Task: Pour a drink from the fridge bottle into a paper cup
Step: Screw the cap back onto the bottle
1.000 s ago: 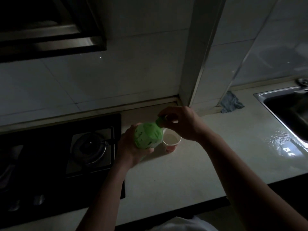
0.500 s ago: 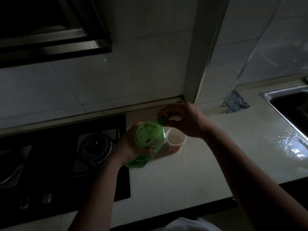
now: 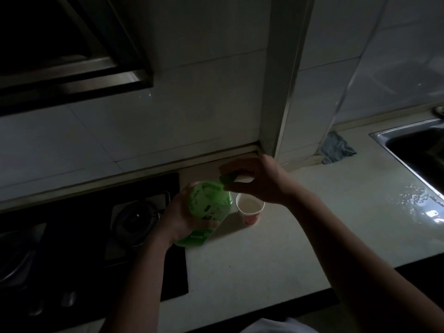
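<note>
L hand [image 3: 179,218] wraps the green bottle [image 3: 211,203] round its body, fingers curled, bottle tilted w/ neck up toward the R hand [image 3: 262,180]. R hand's thumb & fingers pinch the green cap [image 3: 227,180] at the neck. Paper cup [image 3: 249,209] stands upright on the surface [image 3: 276,255] just right of the bottle, pale liquid inside.
</note>
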A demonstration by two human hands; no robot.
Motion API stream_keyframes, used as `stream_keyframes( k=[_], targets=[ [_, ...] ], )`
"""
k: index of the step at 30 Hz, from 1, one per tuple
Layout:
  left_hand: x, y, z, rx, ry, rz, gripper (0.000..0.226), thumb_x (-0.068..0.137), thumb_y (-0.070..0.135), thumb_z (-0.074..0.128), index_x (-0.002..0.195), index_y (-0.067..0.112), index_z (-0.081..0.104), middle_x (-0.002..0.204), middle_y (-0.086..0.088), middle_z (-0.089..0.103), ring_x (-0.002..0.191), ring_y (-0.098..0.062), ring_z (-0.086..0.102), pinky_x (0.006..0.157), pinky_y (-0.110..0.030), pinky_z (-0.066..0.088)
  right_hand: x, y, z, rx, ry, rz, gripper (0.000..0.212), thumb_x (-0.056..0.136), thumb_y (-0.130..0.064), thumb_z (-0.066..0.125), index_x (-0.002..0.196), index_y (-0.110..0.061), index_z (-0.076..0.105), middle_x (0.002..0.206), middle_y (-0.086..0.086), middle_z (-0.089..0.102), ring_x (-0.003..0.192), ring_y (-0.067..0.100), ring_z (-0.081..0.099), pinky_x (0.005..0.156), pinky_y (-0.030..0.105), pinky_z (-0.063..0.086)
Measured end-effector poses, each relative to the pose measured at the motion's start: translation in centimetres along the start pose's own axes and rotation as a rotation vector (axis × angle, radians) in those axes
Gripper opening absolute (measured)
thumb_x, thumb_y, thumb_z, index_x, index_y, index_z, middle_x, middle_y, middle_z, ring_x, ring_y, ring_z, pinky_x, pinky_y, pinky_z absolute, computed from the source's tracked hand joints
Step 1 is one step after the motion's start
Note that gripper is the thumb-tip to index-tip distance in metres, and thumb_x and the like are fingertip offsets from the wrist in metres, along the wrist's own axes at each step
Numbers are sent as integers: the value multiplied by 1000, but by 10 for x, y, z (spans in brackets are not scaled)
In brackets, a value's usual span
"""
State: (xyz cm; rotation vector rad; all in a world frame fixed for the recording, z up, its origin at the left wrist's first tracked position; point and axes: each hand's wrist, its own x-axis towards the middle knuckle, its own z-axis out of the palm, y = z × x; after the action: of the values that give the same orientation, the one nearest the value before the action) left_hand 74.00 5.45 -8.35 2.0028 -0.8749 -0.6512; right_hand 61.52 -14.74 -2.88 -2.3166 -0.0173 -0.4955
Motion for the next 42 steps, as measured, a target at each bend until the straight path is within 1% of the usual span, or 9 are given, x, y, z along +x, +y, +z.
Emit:
stream_keyframes(
  k=[4,8,19,25,30,34,36,39,42],
  targets=[
    [3,-1,10,23,66,9,93,48,28,98,123,42,45,112,25,58,99,19,52,78,-10,44,2,1,7,-1,136,41,26,86,-19,71,111,-14,71,109,-3,73,96,3,69,82,26,58],
    [3,0,16,-44,125,-5,88,52,10,96,118,38,46,107,22,58,90,25,53,69,-1,44,4,2,5,91,142,139,31,84,-20,72,115,-15,67,108,-1,72,95,4,69,84,27,58],
    [1,11,6,-85,123,52,90,37,42,95,118,45,53,115,16,65,105,4,61,85,-22,54,5,-5,-10,87,84,2,30,90,-15,64,120,-10,66,118,2,70,104,7,67,86,29,58],
    [1,18,1,-145,86,36,93,37,39,94,122,24,59,113,5,70,104,-10,67,83,-42,60,4,-7,-15,204,73,1,31,93,-5,58,124,-3,62,125,7,65,111,9,65,91,34,57],
    [-3,30,10,-131,138,69,87,38,41,95,115,42,55,112,16,66,102,6,61,83,-24,54,2,-10,-7,323,207,90,27,88,-12,67,114,-5,66,114,6,70,101,12,69,85,40,59],
    [-2,34,12,-148,168,92,85,49,5,96,117,32,52,111,15,62,94,18,58,75,-6,48,2,-11,-9,379,245,133,30,84,-15,70,114,-9,66,115,6,68,102,14,69,86,40,59],
    [-1,36,13,-131,186,101,88,46,6,98,115,35,52,111,16,62,94,18,58,76,-4,47,1,-13,-12,342,249,88,28,84,-16,69,112,-13,65,111,6,69,99,13,70,84,36,59],
    [-2,38,11,-129,200,93,88,42,17,100,115,37,54,112,14,65,99,12,61,81,-11,50,-3,-12,-16,380,242,76,27,86,-12,67,113,-8,65,107,3,71,97,12,71,84,32,59],
    [-2,36,9,-120,200,64,105,33,48,95,128,31,54,122,9,65,111,-9,63,93,-37,54,-6,-10,-18,412,240,69,29,88,-10,64,115,-1,63,110,7,70,100,14,70,86,32,58]
  ],
)
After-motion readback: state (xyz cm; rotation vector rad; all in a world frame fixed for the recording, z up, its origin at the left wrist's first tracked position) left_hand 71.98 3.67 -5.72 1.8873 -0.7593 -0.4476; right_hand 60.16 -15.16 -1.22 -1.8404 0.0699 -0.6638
